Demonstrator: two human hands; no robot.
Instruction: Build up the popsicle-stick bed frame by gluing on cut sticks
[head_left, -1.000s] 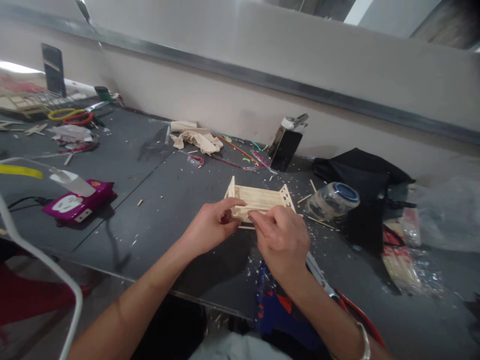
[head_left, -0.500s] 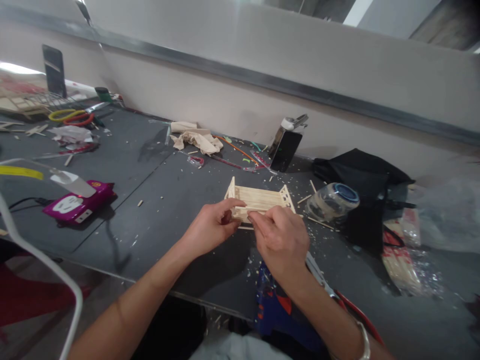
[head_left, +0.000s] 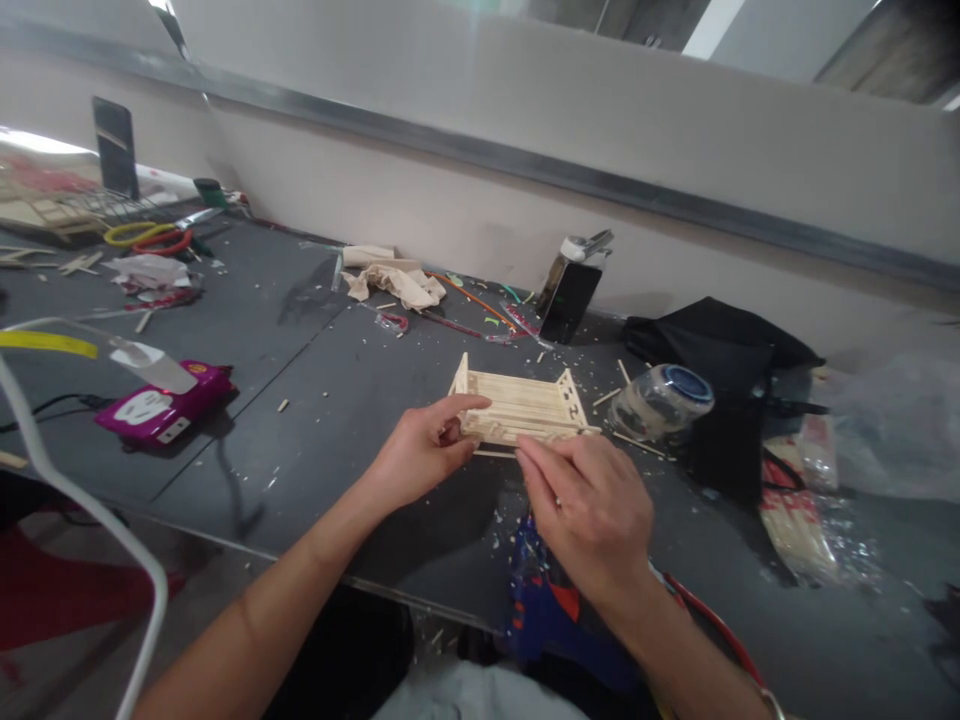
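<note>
A small bed-like model built of pale wooden sticks (head_left: 521, 390) sits on the grey table in front of me, with a slatted middle and upright ends. My left hand (head_left: 427, 440) grips its near left corner between thumb and fingers. At the near long side, my right hand (head_left: 589, 500) is closed in a pinch, fingertips touching the front rail. Whatever lies between those fingertips is hidden. Below my right hand lies a blue glue gun (head_left: 544, 610) with an orange trigger, partly covered by my forearm.
A clear jar (head_left: 660, 405) lies on its side right of the model, near a black bag (head_left: 727, 400). Behind stands a dark phone-like device (head_left: 571, 300). A purple power strip (head_left: 165, 405) and scissors (head_left: 161, 238) are on the left. Wood scraps litter the table.
My right hand has shifted right and slightly nearer to me along the model's front rail. My left hand keeps its grip on the left corner.
</note>
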